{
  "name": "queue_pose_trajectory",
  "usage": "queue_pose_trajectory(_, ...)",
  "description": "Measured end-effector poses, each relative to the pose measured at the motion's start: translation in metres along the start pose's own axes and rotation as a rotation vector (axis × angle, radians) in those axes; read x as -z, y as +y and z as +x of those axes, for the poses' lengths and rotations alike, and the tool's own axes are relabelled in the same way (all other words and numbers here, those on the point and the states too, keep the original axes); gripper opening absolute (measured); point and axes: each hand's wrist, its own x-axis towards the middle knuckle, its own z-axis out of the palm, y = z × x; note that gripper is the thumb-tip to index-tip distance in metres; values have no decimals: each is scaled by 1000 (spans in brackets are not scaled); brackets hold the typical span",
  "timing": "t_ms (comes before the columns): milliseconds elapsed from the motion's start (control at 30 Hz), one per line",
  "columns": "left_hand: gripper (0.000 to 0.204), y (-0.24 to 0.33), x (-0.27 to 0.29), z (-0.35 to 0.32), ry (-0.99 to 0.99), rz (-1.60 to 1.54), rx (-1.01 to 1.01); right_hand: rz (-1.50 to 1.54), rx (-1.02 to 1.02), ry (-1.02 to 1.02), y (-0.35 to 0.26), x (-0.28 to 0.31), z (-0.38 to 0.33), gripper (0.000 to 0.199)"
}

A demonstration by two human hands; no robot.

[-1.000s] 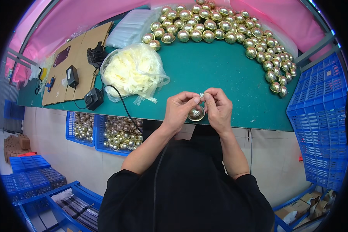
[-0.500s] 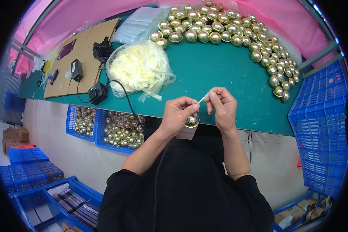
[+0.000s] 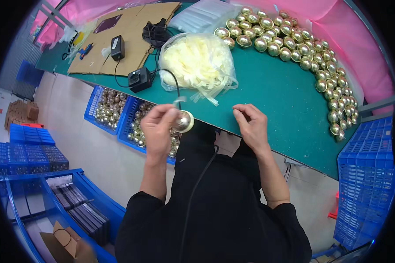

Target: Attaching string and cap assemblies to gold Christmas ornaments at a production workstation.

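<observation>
In the head view, the left hand (image 3: 157, 127) is pinching a shiny gold ball (image 3: 182, 122) between its thumb and fingers. The ball is by the near edge of the green table (image 3: 272, 87), and it has a pale rim on its right side. A small see-through strip (image 3: 179, 101) sticks up near those fingertips, but it is too blurry to see well. The right hand (image 3: 251, 126) is at the table's near edge, well apart from the ball, with its fingers bent and a little gap between thumb and finger, so its grip is loose and let go. Past the left hand, a clear bag (image 3: 197, 61) full of pale yellow strips (image 3: 191, 55) sits on the table, and some strips spill out toward the near side. A black cord (image 3: 175, 79) bends around beside the bag, near a black box (image 3: 139, 79). Lots of gold balls (image 3: 289, 43) lie in a big curve along the far and right sides. A flat brown cardboard sheet (image 3: 134, 46) lies on the left part, with a black power plug block (image 3: 117, 48) on it. Below the table are two blue baskets (image 3: 90, 109) with more shiny balls inside.
</observation>
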Motion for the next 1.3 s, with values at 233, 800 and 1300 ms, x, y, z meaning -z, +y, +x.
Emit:
queue_pose_trajectory(233,14,-19,91,33,284,246,-80,-362,254,-15,15,-43,20,10)
queue_pose_trajectory(800,13,-41,21,15,79,188,-10,-23,-425,-11,20,-39,75,25)
queue_pose_trajectory(1300,23,-55,-77,11,-423,114,383,209,-430,-309,-3,12,8,17)
